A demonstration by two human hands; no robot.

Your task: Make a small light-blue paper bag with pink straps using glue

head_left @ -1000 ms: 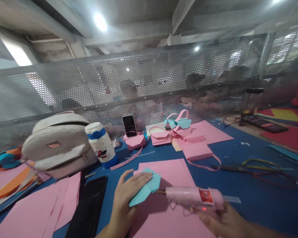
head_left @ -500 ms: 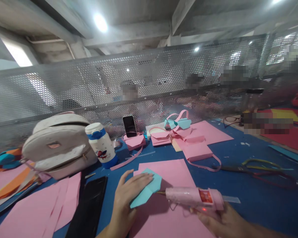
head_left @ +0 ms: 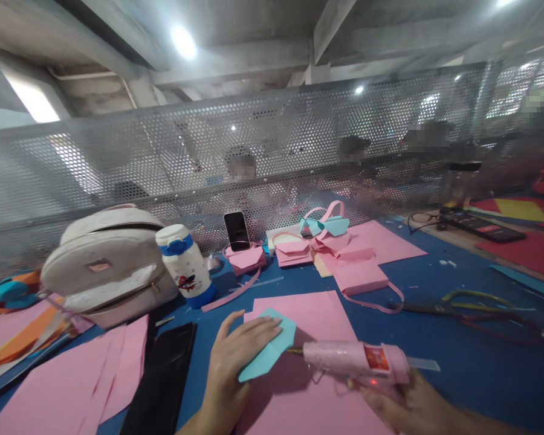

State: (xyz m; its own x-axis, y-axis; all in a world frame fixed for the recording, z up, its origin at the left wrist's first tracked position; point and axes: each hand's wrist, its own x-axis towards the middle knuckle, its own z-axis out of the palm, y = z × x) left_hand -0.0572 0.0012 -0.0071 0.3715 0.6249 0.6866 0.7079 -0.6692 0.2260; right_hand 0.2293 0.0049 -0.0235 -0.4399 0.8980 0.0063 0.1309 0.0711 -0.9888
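Note:
A folded light-blue paper piece [head_left: 272, 349] is held in my left hand [head_left: 236, 356], fingers lying over its top and the thumb side hidden below. In my right hand [head_left: 403, 402] is a pink hot glue gun [head_left: 344, 357], its red light lit and a clear glue stick poking out of the back. The nozzle points left, close to the right edge of the blue paper; I cannot tell whether they touch. Beneath both lies a large pink paper sheet [head_left: 317, 314] on the blue table [head_left: 435, 368].
Small pink paper bags [head_left: 292, 251] and a blue bow-like paper piece [head_left: 325, 226] stand behind. At left are a white backpack [head_left: 104, 260], a bottle [head_left: 185, 263], a black case [head_left: 163, 374] and pink sheets [head_left: 72, 380]. Scissors [head_left: 476, 305] lie right. A perforated metal screen [head_left: 272, 139] borders the back.
The blue paper has tilted slightly in my left hand, and the glue gun has shifted a touch to the right. At the far right, a co-worker's blurred hand has gone from above the dark phone-like object.

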